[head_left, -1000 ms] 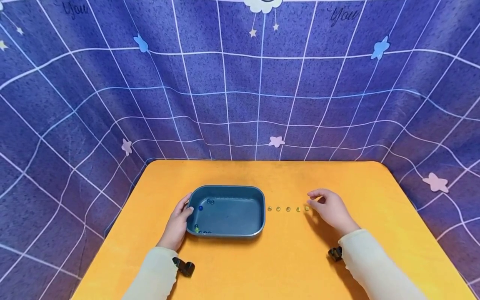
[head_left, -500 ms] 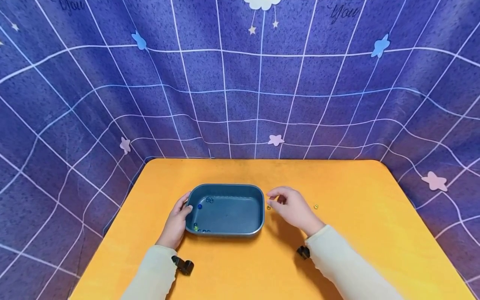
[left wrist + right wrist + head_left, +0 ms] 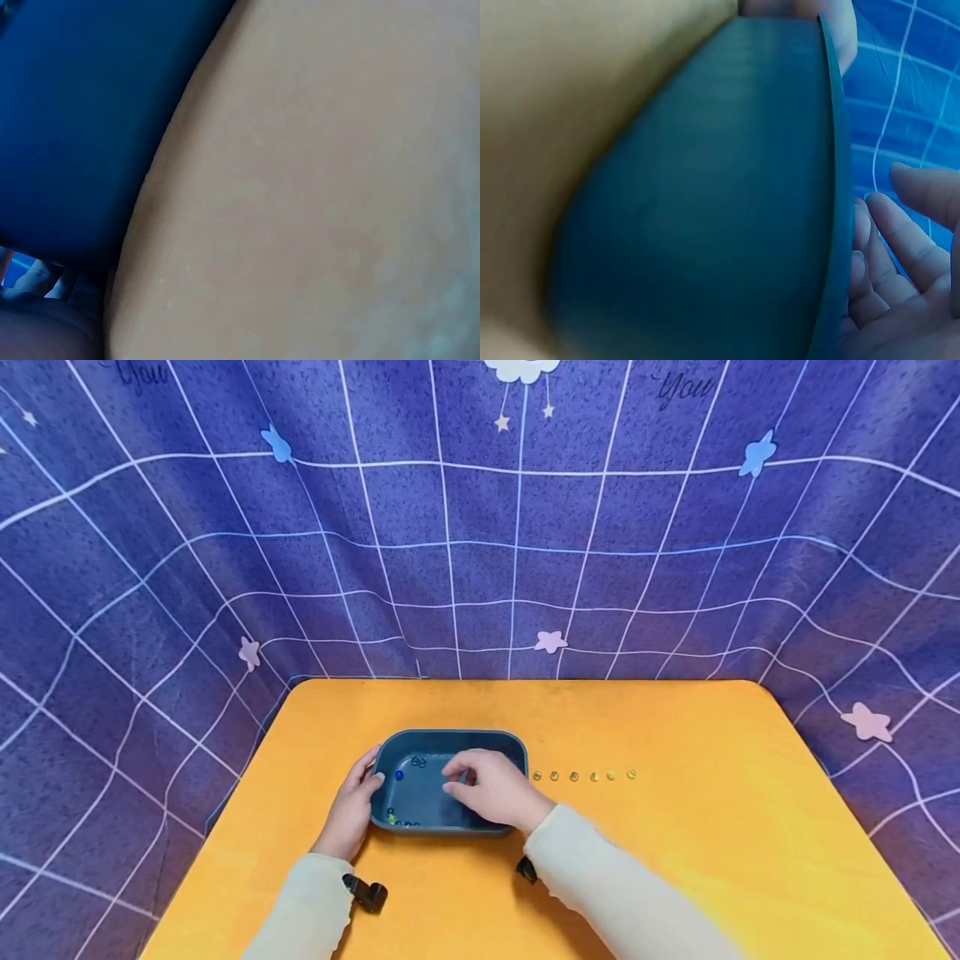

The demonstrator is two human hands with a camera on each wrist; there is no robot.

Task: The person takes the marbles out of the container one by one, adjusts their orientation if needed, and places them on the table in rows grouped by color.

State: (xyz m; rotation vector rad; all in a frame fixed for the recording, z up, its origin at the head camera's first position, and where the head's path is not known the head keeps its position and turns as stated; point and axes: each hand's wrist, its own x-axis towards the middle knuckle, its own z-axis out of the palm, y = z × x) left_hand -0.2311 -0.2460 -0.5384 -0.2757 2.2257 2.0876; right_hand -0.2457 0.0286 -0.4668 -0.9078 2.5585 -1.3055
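Observation:
My left hand (image 3: 347,806) grips the left wall of a dark blue-green rectangular basin (image 3: 450,829), its thumb over the rim. Inside, against the left side, lie a deep blue marble (image 3: 399,775), clear marbles (image 3: 417,762) and a green-yellow marble (image 3: 392,817). My right hand (image 3: 495,787) hovers over the basin's right half, thumb and fingers apart. Seen from the right wrist, the right hand (image 3: 900,300) has loosely bent fingers and nothing visible between them. A row of several yellowish marbles (image 3: 573,777) lies on the table to the basin's right.
The orange-yellow table (image 3: 720,860) has rounded far corners. A purple-blue curtain (image 3: 480,568) with a white grid and stars hangs behind it and along both sides. Small black cameras (image 3: 365,892) sit at both wrists.
My right hand has travelled left from the far end of the marble row to above the basin. One more marble now shows at the row's right end. The left hand keeps its hold.

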